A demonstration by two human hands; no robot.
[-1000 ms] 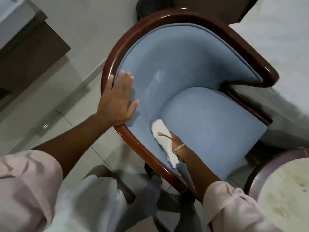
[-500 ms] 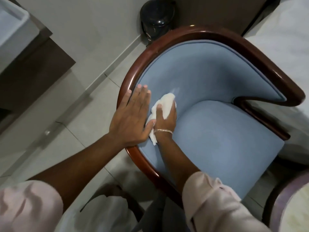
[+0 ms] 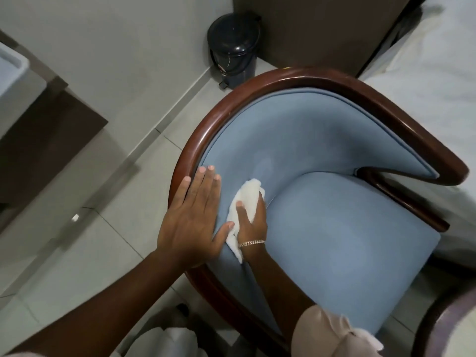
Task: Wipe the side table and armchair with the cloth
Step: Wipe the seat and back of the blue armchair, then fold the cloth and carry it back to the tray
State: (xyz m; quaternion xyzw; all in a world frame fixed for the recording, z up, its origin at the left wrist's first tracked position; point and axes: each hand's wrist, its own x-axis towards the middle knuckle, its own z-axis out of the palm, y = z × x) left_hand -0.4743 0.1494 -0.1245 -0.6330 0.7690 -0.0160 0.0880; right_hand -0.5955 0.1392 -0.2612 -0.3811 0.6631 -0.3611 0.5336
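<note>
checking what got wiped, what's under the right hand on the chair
Under the right hand lies the white cloth, bunched and pressed on the armchair where backrest meets seat. Its ends stick out past the fingertips and wrist. The upholstery beneath the cloth is covered, so its state cannot be seen.

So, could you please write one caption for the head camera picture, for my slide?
Right hand wipes the blue armchair with a white cloth; left hand rests flat on its rim.

I am wearing pale pink short sleeves and a thin chain bracelet circling my right wrist.
</note>
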